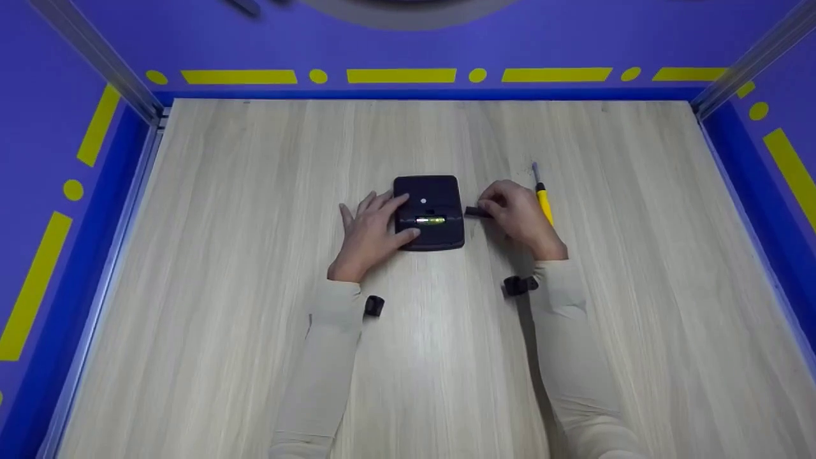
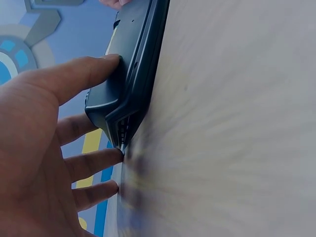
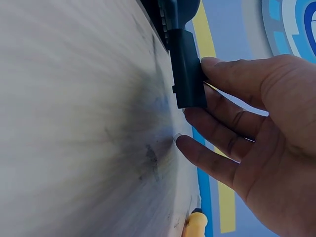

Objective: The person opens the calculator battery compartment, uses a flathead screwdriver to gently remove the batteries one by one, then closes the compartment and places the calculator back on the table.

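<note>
So the clutter first: a yellow-handled screwdriver (image 1: 543, 199) lies to the right, shaft toward the far side, and the right hand (image 1: 519, 215) covers the near end of its handle. Two small black blocks sit by the sleeves, one by the left cuff (image 1: 374, 306) and one by the right cuff (image 1: 517, 285). The black device (image 1: 440, 199) is flat around the middle of the table, with the left hand (image 1: 371, 237) spread wide, thumb and index finger resting on its left part, not wrapped round it. The right hand has a narrow pinch on a slim black cover (image 3: 188, 71), just beside the device's right edge; can't tell if they touch. The device's long axis runs near to far, pretty much squared to the table, while the battery (image 1: 431, 220) in its open slot lies left to right. The cover also runs roughly left to right, one end pointing at the device. Tabletop (image 1: 440, 376) is pale wood grain, with blue-purple walls (image 1: 408, 48) and yellow dashes and dots around the far, left and right sides.
</note>
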`<state>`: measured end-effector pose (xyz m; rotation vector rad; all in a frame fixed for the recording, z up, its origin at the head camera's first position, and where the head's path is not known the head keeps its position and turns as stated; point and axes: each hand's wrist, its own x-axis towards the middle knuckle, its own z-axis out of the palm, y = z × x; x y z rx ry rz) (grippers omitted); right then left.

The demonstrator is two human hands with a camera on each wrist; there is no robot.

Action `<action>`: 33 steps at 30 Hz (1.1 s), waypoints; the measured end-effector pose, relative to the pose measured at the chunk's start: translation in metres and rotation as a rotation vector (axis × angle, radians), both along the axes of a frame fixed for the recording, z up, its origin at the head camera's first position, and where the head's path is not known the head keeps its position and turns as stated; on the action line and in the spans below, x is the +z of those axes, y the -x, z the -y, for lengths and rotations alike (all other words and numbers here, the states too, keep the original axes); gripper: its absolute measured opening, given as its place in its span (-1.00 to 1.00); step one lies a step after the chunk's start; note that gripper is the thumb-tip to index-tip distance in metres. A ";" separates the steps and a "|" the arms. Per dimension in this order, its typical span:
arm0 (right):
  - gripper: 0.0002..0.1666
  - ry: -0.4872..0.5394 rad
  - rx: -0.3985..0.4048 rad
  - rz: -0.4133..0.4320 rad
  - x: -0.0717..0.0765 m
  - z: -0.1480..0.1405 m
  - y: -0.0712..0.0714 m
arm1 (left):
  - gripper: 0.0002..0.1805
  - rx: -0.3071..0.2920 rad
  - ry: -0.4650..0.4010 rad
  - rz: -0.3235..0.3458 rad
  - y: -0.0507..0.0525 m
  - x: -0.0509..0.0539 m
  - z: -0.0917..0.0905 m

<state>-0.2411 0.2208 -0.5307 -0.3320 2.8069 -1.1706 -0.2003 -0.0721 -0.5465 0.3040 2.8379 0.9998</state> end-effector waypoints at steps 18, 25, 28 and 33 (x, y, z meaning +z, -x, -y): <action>-0.92 -0.084 0.005 -0.078 -0.007 0.001 0.002 | -0.27 0.021 -0.034 0.002 0.002 -0.002 -0.001; -0.92 -0.102 -0.009 -0.078 -0.009 0.001 0.002 | -0.32 0.037 -0.037 0.000 0.003 -0.003 -0.003; -0.92 -0.103 -0.015 -0.075 -0.008 0.002 0.002 | -0.34 0.043 -0.041 -0.004 0.002 -0.004 -0.005; -0.90 -0.088 -0.021 -0.070 -0.008 0.002 0.002 | -0.34 0.048 -0.048 -0.015 0.002 -0.005 -0.006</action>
